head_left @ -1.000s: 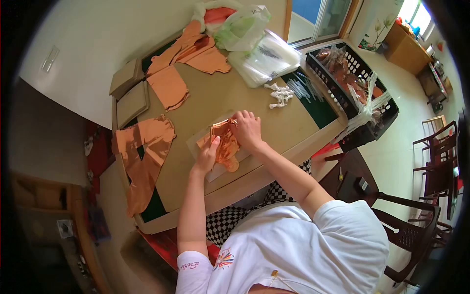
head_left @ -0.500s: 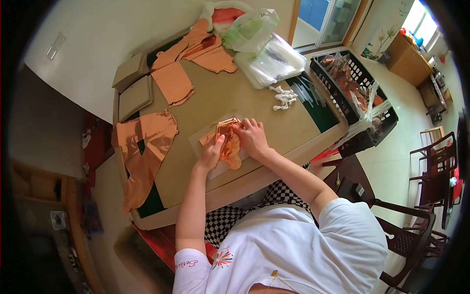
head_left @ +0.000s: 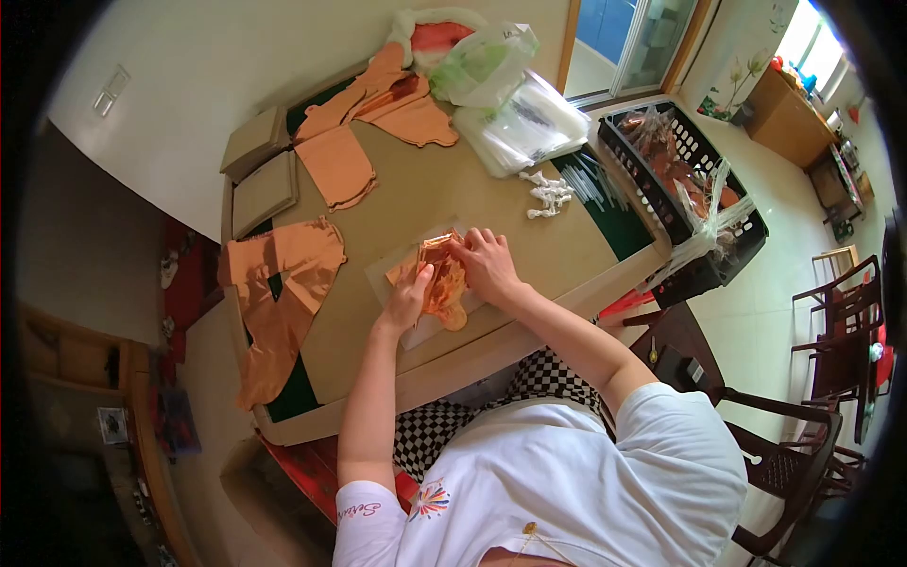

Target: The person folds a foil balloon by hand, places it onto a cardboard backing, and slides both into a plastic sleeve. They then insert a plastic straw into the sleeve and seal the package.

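A folded, shiny rose-gold foil balloon (head_left: 442, 295) lies between my hands near the table's front edge. My left hand (head_left: 408, 295) grips its left side, thumb on top. With bent fingers, my right hand (head_left: 487, 266) pinches its upper right part; the fingertips are partly hidden by the folds. Beneath it is a pale, translucent sheet or bag (head_left: 380, 274). Another flat foil balloon (head_left: 312, 250) is spread at the table's left, and more flat foil pieces (head_left: 335, 168) are stacked at the back left.
Clear plastic bags (head_left: 520, 128) sit at the back of the table (head_left: 416, 198). Small white pieces (head_left: 548, 194) and clear straws (head_left: 593, 181) are at the right. A black crate (head_left: 652, 210) holds bagged foil. Brown boxes (head_left: 265, 194) line the left edge; a chair (head_left: 775, 444) stands right.
Both hands stay in nearly the same place on the foil balloon. Its folds have shifted slightly, and the whole view has moved a little.
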The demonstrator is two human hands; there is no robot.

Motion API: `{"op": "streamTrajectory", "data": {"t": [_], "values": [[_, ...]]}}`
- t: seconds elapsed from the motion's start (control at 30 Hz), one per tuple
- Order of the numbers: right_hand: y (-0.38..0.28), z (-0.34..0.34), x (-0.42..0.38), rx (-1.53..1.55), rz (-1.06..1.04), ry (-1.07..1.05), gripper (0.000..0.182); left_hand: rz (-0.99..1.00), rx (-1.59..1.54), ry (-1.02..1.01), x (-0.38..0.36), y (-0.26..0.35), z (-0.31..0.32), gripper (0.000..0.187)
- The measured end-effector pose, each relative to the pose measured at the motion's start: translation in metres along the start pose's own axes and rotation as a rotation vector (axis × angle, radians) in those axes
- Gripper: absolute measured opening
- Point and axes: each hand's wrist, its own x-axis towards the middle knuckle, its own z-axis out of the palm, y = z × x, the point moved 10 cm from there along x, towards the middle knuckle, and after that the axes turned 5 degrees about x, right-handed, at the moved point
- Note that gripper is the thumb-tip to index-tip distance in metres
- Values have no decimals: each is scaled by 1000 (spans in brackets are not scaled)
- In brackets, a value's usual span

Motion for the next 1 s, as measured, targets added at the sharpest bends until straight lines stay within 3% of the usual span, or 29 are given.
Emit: {"op": "streamTrajectory", "data": {"t": [0.07, 0.27, 0.47, 0.57, 0.67, 0.77, 0.87, 1.0], "values": [[-1, 3, -2, -19, -44, 35, 35, -48, -118, -19, 2, -6, -1, 44], [-6, 9, 2, -18, -82, -18, 30, 124, 264, -40, 7, 12, 3, 51], [-1, 7, 2, 42, -64, -128, 23, 87, 326, -59, 2, 9, 13, 58], [31, -1, 3, 409, 113, -42, 20, -64, 251, -62, -5, 10, 12, 58], [50, -7, 1, 181, 309, 78, 20, -61, 258, -54, -1, -8, 10, 58], [41, -3, 6, 94, 394, 13, 21, -92, 222, -21, -2, -9, 7, 59], [47, 17, 10, 85, 456, -55, 20, -65, 197, -6, 1, -13, 4, 56], [42, 17, 12, 157, 441, -23, 16, -2, 209, -142, 8, -29, 14, 57]]}}
